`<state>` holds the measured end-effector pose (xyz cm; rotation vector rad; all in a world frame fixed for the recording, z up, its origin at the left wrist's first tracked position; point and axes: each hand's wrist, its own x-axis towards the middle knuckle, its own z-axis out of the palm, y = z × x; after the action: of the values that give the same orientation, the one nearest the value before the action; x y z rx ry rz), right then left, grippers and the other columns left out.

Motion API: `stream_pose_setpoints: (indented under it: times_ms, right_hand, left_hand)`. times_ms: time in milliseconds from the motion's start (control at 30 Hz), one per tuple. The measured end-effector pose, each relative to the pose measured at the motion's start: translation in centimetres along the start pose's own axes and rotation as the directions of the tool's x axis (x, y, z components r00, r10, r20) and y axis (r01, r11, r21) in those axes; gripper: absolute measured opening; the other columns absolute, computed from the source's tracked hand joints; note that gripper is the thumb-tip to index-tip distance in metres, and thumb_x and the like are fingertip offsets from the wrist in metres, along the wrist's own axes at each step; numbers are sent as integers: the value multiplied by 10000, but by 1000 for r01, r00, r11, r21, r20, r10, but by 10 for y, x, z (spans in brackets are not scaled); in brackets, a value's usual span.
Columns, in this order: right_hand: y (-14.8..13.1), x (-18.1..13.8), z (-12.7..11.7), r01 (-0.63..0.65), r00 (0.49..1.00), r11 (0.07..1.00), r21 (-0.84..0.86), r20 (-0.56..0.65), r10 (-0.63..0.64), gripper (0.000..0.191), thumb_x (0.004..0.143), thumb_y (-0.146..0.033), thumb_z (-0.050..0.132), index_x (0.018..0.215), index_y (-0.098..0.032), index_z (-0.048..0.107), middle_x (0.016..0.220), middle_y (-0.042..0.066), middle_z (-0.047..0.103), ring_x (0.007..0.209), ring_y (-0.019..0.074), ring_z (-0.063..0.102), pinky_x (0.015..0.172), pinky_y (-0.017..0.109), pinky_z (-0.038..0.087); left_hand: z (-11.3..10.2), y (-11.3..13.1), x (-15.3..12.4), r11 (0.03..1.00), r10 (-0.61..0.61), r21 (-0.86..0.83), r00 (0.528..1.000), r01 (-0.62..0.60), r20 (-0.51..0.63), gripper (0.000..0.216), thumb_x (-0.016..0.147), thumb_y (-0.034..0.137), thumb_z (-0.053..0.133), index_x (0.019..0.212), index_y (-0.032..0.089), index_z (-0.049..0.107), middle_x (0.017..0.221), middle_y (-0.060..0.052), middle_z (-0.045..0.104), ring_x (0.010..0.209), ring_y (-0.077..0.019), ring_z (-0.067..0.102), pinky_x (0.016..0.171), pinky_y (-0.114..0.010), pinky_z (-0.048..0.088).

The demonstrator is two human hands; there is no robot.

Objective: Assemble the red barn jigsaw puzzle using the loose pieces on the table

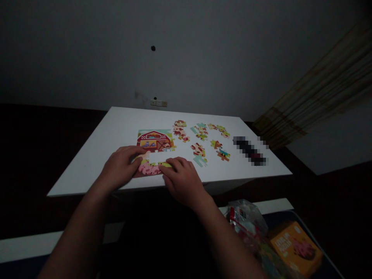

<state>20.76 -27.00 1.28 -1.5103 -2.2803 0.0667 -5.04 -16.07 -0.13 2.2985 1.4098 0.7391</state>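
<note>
One white table [87, 170] held a partly built farm jigsaw puzzle [155, 141] near its front edge, with loose pieces [203, 135] scattered toward the right edge. Below the front edge sat an orange box [296, 246] and a plastic bag [245, 223]. My left hand [120, 167] and right hand [183, 182] lay on the puzzle's near side, fingers slightly spread, pinching nothing.

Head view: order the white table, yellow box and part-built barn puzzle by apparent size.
1. White table
2. Part-built barn puzzle and yellow box look similar; the box's nearness to the camera leaves their order unsure.
</note>
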Motion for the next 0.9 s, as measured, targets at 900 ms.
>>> stream_pose_setpoints:
  times_ms: [900]
  right_hand:
    - [137, -34, -36, -357, 770, 877, 321, -432, 471, 262, 927, -311, 683, 1168, -238, 755, 1185, 138, 761, 911, 285, 726, 837, 459, 619]
  left_hand:
    - [-2, 1, 0, 1000, 6, 26, 1000, -6, 1, 394, 1006, 462, 569, 1240, 247, 801, 1381, -99, 775, 1306, -330, 684, 1167, -546, 529]
